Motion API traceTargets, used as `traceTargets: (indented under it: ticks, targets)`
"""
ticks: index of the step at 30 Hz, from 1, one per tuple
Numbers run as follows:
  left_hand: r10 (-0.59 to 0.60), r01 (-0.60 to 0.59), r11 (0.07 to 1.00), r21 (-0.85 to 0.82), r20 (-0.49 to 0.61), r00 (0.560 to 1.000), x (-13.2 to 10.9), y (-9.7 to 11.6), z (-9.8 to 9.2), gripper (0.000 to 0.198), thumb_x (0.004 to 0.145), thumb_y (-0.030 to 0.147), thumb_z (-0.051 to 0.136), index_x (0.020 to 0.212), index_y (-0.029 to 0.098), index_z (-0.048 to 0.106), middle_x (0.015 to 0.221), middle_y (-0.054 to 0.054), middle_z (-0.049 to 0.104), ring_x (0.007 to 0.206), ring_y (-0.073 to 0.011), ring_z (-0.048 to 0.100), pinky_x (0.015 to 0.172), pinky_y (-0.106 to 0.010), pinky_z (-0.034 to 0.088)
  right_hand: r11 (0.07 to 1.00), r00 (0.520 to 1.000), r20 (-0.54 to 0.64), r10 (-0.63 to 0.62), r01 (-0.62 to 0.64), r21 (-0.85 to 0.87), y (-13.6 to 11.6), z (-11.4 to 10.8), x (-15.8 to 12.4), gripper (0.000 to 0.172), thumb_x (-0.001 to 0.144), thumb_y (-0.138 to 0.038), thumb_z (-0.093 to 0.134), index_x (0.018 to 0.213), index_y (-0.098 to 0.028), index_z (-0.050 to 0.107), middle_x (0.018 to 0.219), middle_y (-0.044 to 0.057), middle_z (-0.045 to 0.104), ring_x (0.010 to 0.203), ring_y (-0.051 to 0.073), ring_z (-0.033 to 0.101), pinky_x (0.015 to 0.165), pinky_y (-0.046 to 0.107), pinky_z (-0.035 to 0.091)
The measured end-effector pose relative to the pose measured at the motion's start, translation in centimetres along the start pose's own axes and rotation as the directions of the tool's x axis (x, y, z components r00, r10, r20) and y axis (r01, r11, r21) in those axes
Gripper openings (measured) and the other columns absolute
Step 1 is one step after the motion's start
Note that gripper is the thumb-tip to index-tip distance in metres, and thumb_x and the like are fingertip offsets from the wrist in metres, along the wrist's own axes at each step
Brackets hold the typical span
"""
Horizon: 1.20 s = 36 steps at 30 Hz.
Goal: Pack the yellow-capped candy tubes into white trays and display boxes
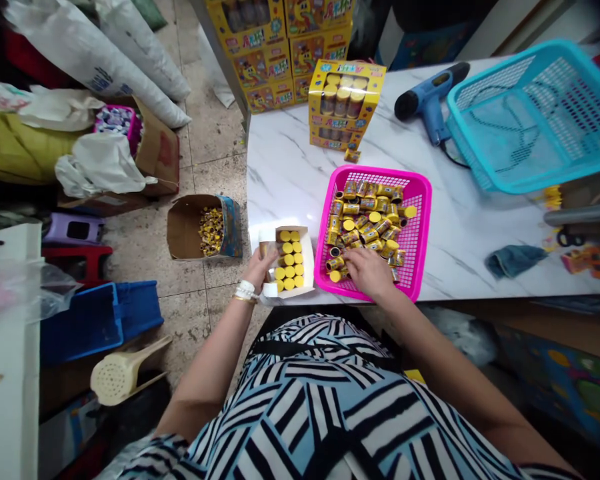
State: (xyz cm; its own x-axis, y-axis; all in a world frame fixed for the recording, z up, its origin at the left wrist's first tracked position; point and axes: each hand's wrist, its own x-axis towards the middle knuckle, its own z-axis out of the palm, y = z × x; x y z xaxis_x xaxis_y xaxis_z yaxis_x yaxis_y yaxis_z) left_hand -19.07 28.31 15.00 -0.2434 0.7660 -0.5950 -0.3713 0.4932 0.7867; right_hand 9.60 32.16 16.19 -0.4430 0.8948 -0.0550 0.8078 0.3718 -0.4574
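Observation:
My left hand [261, 268] grips the near left edge of a small white box [307, 260] at the table's front edge; rows of yellow-capped little containers [289, 262] stand inside it. My right hand [366, 271] reaches into the pink basket [419, 233] beside the box, fingers curled down among several loose yellow-capped containers [367, 220]. What the right fingers hold is hidden.
A filled yellow display box [345, 103] stands at the table's back, a blue heat gun [430, 97] and a turquoise basket [535, 113] to its right. A blue cloth [513, 259] lies right. On the floor sits an open carton of containers [205, 230]; sacks and stools crowd the left.

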Motion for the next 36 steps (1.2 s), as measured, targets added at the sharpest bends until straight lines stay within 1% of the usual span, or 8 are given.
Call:
traceTargets:
  ticks: [4,11,15,21,24,29,33,36]
  targets:
    - [-0.033,0.036,0.999,-0.017,0.152,0.988,1.8,-1.7,0.3,0.069,0.068,0.047,0.085,0.124,0.017,0.058,0.118,-0.012,0.07,0.105,-0.0277,0.068,0.099,-0.044,0.049,0.991,0.963,0.27,0.015,0.021,-0.13,0.0,1.1,1.0,0.032,0.093,-0.024,0.054,0.122,-0.031,0.066,0.113,0.006,0.068,0.101,0.027,0.059,0.08,0.037,0.049]
    - [-0.037,0.063,0.995,-0.079,0.294,0.955,2.8,-3.4,-2.0,0.073,0.074,0.055,0.077,0.131,0.017,0.053,0.123,-0.012,0.069,0.113,-0.0298,0.066,0.103,-0.046,0.048,0.99,0.905,0.407,0.122,-0.082,-0.114,-1.3,0.7,2.0,0.027,0.091,-0.021,0.052,0.118,-0.019,0.057,0.116,0.011,0.066,0.105,0.025,0.06,0.081,0.033,0.046]
    - [-0.002,0.004,1.0,-0.007,0.208,0.978,3.2,-4.7,-2.3,0.072,0.077,0.057,0.074,0.134,0.018,0.054,0.13,-0.012,0.066,0.123,-0.031,0.06,0.106,-0.044,0.046,0.997,0.952,0.295,0.082,-0.081,-0.015,-0.6,0.9,1.4,0.022,0.088,-0.024,0.058,0.109,-0.018,0.061,0.102,0.01,0.068,0.1,0.026,0.061,0.086,0.036,0.046]
    - [0.109,-0.101,0.993,-0.054,0.192,0.975,3.2,-6.1,-2.0,0.075,0.081,0.071,0.06,0.134,0.018,0.055,0.136,-0.013,0.062,0.121,-0.028,0.061,0.103,-0.041,0.048,0.968,0.97,-0.236,-0.057,0.112,0.223,-5.3,1.3,1.6,0.02,0.092,-0.026,0.059,0.111,-0.02,0.064,0.107,0.009,0.069,0.096,0.021,0.063,0.088,0.034,0.051]
    - [0.15,-0.153,0.988,0.008,0.157,0.976,3.6,-6.6,-2.4,0.068,0.083,0.069,0.058,0.128,0.018,0.058,0.127,-0.01,0.067,0.114,-0.0235,0.063,0.099,-0.036,0.049,0.957,0.957,-0.198,-0.212,0.244,0.155,-9.0,3.8,3.0,0.021,0.094,-0.021,0.058,0.111,-0.021,0.068,0.112,0.008,0.07,0.103,0.022,0.061,0.094,0.036,0.05]
    - [0.105,-0.107,0.994,0.027,0.076,0.992,4.3,-7.0,-3.2,0.048,0.076,0.059,0.07,0.1,0.019,0.058,0.082,0.003,0.065,0.07,-0.0116,0.061,0.07,-0.026,0.05,0.976,0.98,-0.07,-0.185,0.191,0.102,-11.9,7.4,5.1,0.029,0.089,-0.02,0.065,0.117,-0.016,0.066,0.11,0.01,0.073,0.097,0.025,0.061,0.088,0.037,0.052]
    - [0.082,-0.084,0.996,0.022,0.063,0.995,4.6,-6.8,-3.2,0.044,0.072,0.055,0.073,0.083,0.02,0.049,0.068,0.007,0.056,0.058,-0.0094,0.054,0.061,-0.024,0.048,0.987,0.98,-0.161,-0.113,0.129,0.096,-9.2,4.6,3.0,0.025,0.094,-0.025,0.058,0.116,-0.017,0.068,0.12,0.009,0.07,0.106,0.023,0.06,0.096,0.036,0.048]
    - [0.09,-0.091,0.995,0.046,0.03,0.996,4.6,-6.5,-3.4,0.043,0.072,0.053,0.074,0.086,0.02,0.049,0.073,0.004,0.058,0.062,-0.0104,0.056,0.064,-0.025,0.05,0.997,0.998,-0.038,-0.042,0.039,-0.07,-5.0,1.1,-0.1,0.026,0.094,-0.015,0.051,0.111,-0.018,0.071,0.11,0.007,0.073,0.098,0.024,0.058,0.091,0.036,0.046]
